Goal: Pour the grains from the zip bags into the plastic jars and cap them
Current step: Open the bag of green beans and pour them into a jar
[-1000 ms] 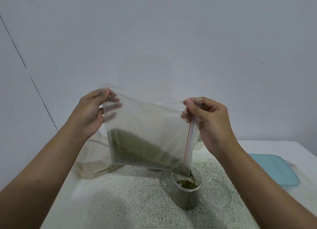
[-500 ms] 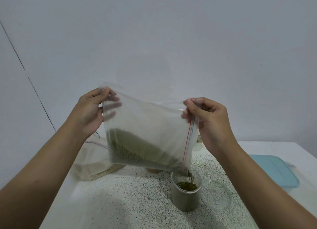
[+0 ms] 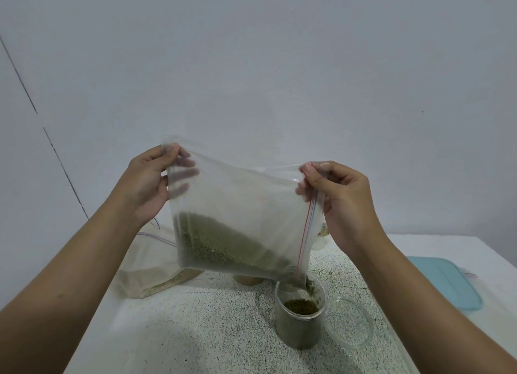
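Left hand [image 3: 145,183] and right hand [image 3: 344,203], each grip pinching a bag [image 3: 246,205] corner above the jar [image 3: 300,329]; its grains [image 3: 300,308] stand slightly higher than before: pouring continues.

Text: none can be read.
Marks: the only marking found is a red line with a blue one beside it, running along the zip edge of the bag [image 3: 240,205] at its right side; no lettering is carried.
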